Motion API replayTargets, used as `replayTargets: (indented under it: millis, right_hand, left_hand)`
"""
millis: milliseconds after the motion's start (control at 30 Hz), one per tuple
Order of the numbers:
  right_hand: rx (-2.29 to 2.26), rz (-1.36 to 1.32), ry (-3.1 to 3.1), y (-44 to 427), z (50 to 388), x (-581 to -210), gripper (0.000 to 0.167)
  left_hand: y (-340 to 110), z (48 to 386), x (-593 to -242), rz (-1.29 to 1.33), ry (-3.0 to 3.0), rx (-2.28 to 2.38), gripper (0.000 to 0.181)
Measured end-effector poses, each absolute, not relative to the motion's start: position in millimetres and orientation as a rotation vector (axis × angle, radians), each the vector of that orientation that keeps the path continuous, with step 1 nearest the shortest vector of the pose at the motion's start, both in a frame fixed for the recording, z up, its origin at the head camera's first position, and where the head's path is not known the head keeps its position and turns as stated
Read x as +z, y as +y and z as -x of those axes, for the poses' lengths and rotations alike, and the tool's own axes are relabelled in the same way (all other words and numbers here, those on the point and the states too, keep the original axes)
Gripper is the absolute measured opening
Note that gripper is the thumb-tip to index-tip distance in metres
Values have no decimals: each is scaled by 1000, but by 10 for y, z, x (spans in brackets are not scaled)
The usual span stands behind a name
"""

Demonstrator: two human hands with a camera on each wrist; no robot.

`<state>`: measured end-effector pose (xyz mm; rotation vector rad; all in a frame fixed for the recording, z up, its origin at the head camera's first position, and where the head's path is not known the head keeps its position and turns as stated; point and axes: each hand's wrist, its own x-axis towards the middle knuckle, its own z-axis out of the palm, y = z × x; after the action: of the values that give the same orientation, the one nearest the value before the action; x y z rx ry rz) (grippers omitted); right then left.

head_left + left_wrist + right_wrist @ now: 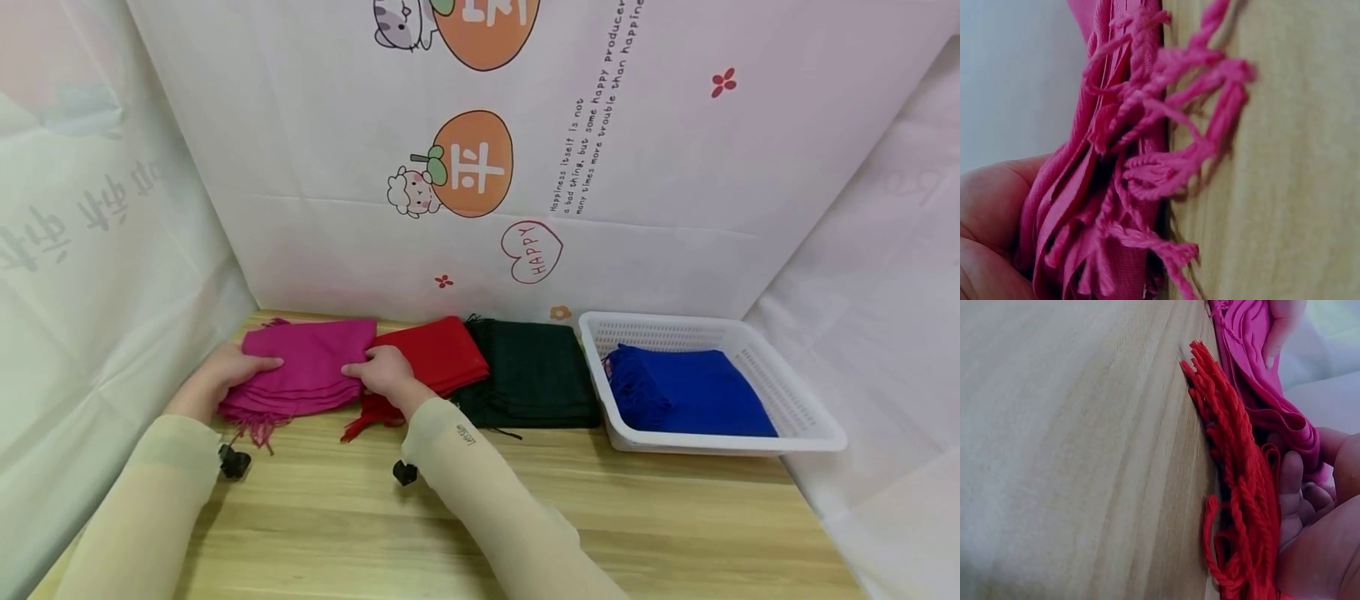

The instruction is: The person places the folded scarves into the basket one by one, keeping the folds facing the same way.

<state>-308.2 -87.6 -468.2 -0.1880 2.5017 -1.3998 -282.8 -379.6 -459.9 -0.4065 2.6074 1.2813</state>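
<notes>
A folded magenta scarf [307, 358] with fringed ends lies at the left of the table. My left hand [223, 375] grips its left edge, thumb on top and the other fingers out of sight beneath. At the opposite edge my right hand [385, 371] pinches the layers between thumb and fingers, as the right wrist view also shows. A folded red scarf [438, 354] sits just right of the magenta one, partly behind the right hand. Its red fringe [1235, 456] hangs close beside that hand's fingers. Magenta fringe [1166, 162] spills toward the wood in the left wrist view.
A folded dark green scarf [536, 367] lies right of the red one, which overlaps its edge. Farther right stands a white plastic basket [720, 444] holding a folded blue scarf [697, 392]. White printed cloth [337, 167] walls the wooden table [315, 525] at back and sides.
</notes>
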Motion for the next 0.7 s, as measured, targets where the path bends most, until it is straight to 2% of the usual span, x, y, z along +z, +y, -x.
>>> replayTargets:
  millis: [333,600,700]
  right_hand:
    - [-1521,162,2429,-874,3071,-4662,59]
    - [-1538,238,2456,-918,3046,-4612,52]
    - [-1585,238,2433,-922,3021,-4598,42]
  left_hand:
    - [-3768,2771,-4543,371,2620,1327,80]
    - [-3737,2749,-4492,344,2611,1356,73]
    - [-3719,2739,-4473,320,2615,1349,72]
